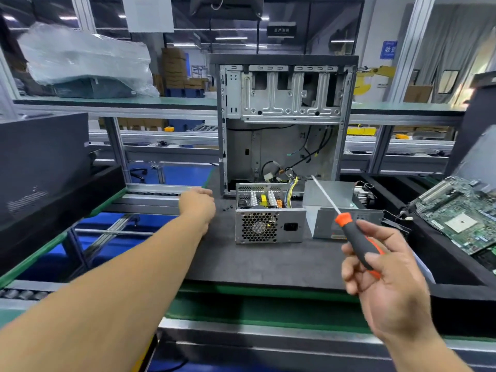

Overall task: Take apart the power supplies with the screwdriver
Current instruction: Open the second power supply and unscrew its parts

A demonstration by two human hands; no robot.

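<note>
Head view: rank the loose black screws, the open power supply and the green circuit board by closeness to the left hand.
1. Loose black screws, just right of the left hand.
2. Open power supply, mat centre.
3. Green circuit board, far right.

mat [268,261] | power supply [269,213], cover [332,208], case [284,124], probably screws [228,208]

Your opened power supply [269,213] stands on the dark mat with its cover off, heat sinks and yellow wiring bared on top, its honeycomb fan grille and power socket facing you. Just to its right lies the removed grey cover [338,208]. Your screwdriver [354,237], black-and-orange handled, is held above the mat, shaft slanting up and left.
</note>
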